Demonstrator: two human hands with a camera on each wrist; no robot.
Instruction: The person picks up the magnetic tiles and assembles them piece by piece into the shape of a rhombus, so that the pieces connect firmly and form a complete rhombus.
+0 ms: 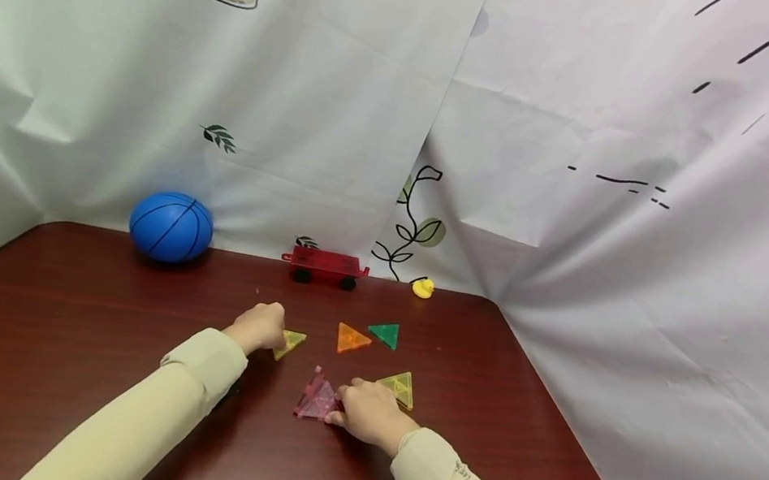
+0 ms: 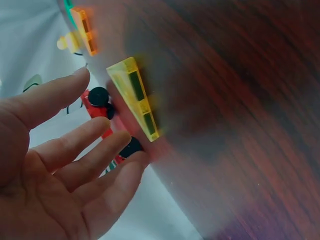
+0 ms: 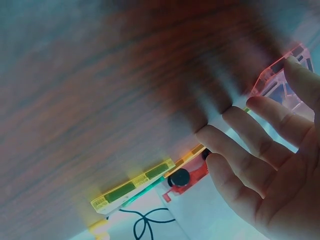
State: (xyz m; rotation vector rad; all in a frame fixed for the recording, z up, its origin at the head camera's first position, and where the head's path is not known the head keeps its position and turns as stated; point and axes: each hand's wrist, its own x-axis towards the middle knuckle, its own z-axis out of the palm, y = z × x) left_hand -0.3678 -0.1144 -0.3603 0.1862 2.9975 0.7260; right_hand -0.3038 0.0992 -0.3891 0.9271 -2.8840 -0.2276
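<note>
My left hand (image 1: pixel 260 327) is beside a yellow triangular magnetic tile (image 1: pixel 289 344), its fingers loosely bent. The left wrist view shows the yellow tile (image 2: pixel 134 97) lying just beyond the fingertips, with a gap between them. With thumb and index finger, my right hand (image 1: pixel 371 412) holds the right side of a pink magnetic-tile piece (image 1: pixel 317 401) that has raised sides. In the right wrist view the thumb and index fingertips are at the pink piece's lower edge (image 3: pixel 270 75), while the other fingers extend loosely. A second yellow triangular tile (image 1: pixel 399 388) lies just behind the right hand.
Orange (image 1: pixel 351 339) and green (image 1: pixel 384 333) triangular tiles lie farther back. Along the back edge stand a blue ball (image 1: pixel 171 227), a red wheeled car base (image 1: pixel 325 264) and a yellow toy duck (image 1: pixel 423 288). A printed cloth (image 1: pixel 313 115) hangs behind the brown table (image 1: pixel 84 329).
</note>
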